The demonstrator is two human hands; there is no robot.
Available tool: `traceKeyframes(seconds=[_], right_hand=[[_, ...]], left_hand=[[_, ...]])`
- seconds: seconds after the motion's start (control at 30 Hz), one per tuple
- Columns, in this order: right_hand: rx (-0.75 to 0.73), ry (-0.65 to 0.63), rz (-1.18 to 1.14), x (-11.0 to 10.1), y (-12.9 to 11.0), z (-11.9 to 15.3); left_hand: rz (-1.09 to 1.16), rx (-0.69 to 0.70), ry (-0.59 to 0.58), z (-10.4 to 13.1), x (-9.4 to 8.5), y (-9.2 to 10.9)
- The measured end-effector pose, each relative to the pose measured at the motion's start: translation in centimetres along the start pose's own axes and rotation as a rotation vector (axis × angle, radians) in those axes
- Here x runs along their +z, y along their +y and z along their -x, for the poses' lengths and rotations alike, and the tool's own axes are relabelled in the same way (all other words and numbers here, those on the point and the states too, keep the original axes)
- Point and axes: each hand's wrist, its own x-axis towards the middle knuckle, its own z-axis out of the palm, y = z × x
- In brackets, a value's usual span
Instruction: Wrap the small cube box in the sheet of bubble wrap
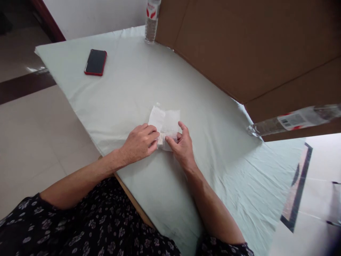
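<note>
A small white sheet of tissue or paper point(170, 119), creased down its middle, lies on the pale green tablecloth. At its near edge is a small cream-coloured piece point(161, 139), too small to make out clearly. My left hand point(142, 141) pinches the sheet's near left corner with fingers curled together. On the right side, my right hand point(182, 144) grips the near right edge between thumb and fingers, its index finger raised. Both hands are close together, with the cream-coloured piece between their fingertips.
A dark phone with a red case point(95, 62) lies at the back left of the tablecloth point(128, 81). Large brown cardboard point(239, 46) stands along the back right. One water bottle point(151, 23) is upright at the back; another bottle point(293, 120) is at the right, against the cardboard.
</note>
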Motion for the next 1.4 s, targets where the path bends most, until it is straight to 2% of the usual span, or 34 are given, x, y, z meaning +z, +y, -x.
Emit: traceKeyframes(seconds=[0.13,0.27,0.53,0.77,0.87,0.93,1.03,1.07,1.2,1.27,1.33,1.4], right_hand=[[-0.012,0.042,0.011,0.5,-1.6,0.5],[0.002,0.009,-0.056,1.1,-2.8,0.6],[0.005,-0.073,-0.083,1.6,-3.2,0.8],[-0.276,-0.199,0.21,0.9,-3.1,1.8],[-0.303,-0.257,0.258,0.4,-3.1,1.4],[-0.262,-0.313,0.226,0.2,-3.2,0.9],[-0.158,-0.363,0.055,-0.2,-3.5,-0.2],[-0.129,-0.328,-0.012,-0.4,-3.5,-0.6],[0.004,-0.039,-0.152,-1.3,-2.8,-2.4],[0.129,-0.025,-0.154,-1.6,-2.3,-3.3],[0.237,-0.072,-0.146,-1.6,-1.9,-4.2],[0.278,-0.105,-0.146,-1.2,-1.8,-5.0]], left_hand=[[0.01,-0.01,-0.039,-0.2,-0.3,0.1],[0.06,-0.041,-0.072,-0.3,-0.2,0.1],[0.333,-0.138,-0.049,-0.1,0.5,-0.2],[0.602,-0.341,0.079,0.3,0.5,0.3],[0.619,-0.434,0.144,0.1,0.9,0.7],[0.589,-0.468,0.162,-0.1,1.3,0.9],[0.569,-0.478,0.154,-0.2,1.7,1.2],[0.564,-0.481,0.151,-0.2,1.8,1.2],[0.563,-0.499,0.125,-0.1,1.7,1.2],[0.565,-0.492,0.118,0.0,1.7,1.3],[0.551,-0.479,0.128,0.1,1.8,1.3],[0.52,-0.463,0.142,0.2,2.0,1.3]])
